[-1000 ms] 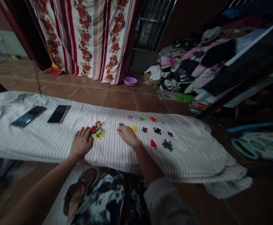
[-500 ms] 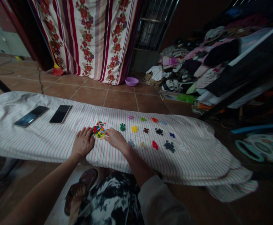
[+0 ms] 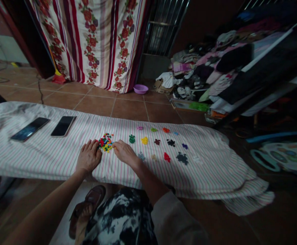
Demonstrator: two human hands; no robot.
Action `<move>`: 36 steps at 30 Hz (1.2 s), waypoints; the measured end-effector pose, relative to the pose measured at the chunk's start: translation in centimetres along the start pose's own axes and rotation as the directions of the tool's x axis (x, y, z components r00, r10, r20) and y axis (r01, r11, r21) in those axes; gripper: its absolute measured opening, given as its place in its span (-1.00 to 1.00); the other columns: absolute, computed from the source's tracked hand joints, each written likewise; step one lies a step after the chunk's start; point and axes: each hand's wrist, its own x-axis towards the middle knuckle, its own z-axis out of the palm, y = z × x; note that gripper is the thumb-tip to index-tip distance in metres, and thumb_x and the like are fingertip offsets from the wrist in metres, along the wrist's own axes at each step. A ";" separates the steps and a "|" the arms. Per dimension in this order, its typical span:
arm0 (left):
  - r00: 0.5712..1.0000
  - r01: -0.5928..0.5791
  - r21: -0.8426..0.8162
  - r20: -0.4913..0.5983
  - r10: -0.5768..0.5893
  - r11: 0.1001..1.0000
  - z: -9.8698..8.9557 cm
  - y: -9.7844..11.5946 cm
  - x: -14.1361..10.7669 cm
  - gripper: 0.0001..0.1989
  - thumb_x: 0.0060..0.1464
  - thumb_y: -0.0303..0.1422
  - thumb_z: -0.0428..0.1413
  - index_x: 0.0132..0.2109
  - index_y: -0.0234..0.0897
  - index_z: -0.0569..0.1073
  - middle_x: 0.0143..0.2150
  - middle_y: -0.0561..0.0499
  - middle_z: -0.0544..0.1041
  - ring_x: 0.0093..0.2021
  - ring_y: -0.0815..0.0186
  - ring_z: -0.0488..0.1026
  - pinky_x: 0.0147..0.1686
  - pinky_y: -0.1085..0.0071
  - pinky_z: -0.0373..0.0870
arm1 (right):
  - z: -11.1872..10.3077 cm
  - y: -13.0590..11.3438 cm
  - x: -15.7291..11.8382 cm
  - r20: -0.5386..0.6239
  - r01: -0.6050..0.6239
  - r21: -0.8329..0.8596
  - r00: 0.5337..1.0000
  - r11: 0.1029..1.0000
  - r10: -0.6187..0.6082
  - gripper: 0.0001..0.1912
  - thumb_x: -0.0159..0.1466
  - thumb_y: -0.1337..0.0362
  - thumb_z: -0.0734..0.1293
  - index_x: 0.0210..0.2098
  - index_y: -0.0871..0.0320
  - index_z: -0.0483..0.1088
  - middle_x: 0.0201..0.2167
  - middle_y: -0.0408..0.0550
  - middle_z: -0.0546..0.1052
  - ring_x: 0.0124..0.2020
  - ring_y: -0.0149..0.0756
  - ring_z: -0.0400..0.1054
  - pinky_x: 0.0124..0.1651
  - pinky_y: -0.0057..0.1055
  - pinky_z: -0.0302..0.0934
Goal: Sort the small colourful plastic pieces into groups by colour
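A mixed pile of small colourful pieces (image 3: 106, 143) lies on a striped cloth (image 3: 69, 160); they are too small to name. My left hand (image 3: 89, 157) rests palm down, its fingers stretched out and touching the pile's left edge. At the right edge, my right hand (image 3: 124, 152) has its thumb and fingertips pinched together; whatever is between them is hidden. Just right of that hand, single-colour groups are spread out, among them green pieces (image 3: 131, 139), yellow pieces (image 3: 144, 140), red pieces (image 3: 167, 157), black pieces (image 3: 171, 143) and dark grey pieces (image 3: 182, 158).
Two phones, a left one (image 3: 30, 129) and a right one (image 3: 63, 126), lie on the cloth's left part. Beyond it, a purple basin (image 3: 140, 89) stands on the tiled floor by a flowered curtain (image 3: 99, 44). Heaped clothes (image 3: 202, 71) fill the back right.
The whole view has shifted slightly. Both hands stay at the pile, the left almost still, while the right fingertips have moved only a little at its right edge.
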 end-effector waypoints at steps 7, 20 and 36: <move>1.000 -0.009 -0.024 -0.013 0.009 1.000 0.1 -0.2 0.0 -0.54 0.17 -0.27 -0.14 0.13 -0.37 0.36 0.19 -0.24 0.40 0.27 0.01 0.22 0.20 0.00 0.16 | -2.9 4.7 -1.3 -0.188 -0.079 0.053 0.978 0.995 0.087 -0.76 0.28 0.45 0.19 -0.25 0.13 0.47 -0.25 -0.06 0.45 -0.20 -0.35 0.33 -0.09 -0.45 0.17; 0.999 -0.046 0.007 0.015 0.046 0.999 -0.1 -0.3 -0.1 -0.52 0.17 -0.27 -0.17 0.15 -0.42 0.31 0.20 -0.28 0.38 0.27 -0.04 0.21 0.18 -0.02 0.16 | -6.0 12.5 -5.1 -0.281 -0.428 -0.008 0.868 0.904 0.409 -0.71 0.21 0.52 0.22 -0.20 0.18 0.52 -0.20 0.02 0.53 -0.17 -0.33 0.38 -0.06 -0.48 0.17; 0.932 -0.302 0.027 -0.201 0.302 0.953 -0.7 -0.7 -0.8 -0.83 0.14 -0.37 -0.04 -0.14 -0.28 0.36 0.16 -0.27 0.39 0.40 -0.01 -0.08 0.25 -0.12 0.15 | -7.6 13.1 -6.5 -0.326 -0.403 0.081 0.854 0.912 0.406 -0.72 0.19 0.47 0.22 -0.21 0.16 0.51 -0.24 -0.01 0.58 -0.18 -0.28 0.42 -0.07 -0.42 0.22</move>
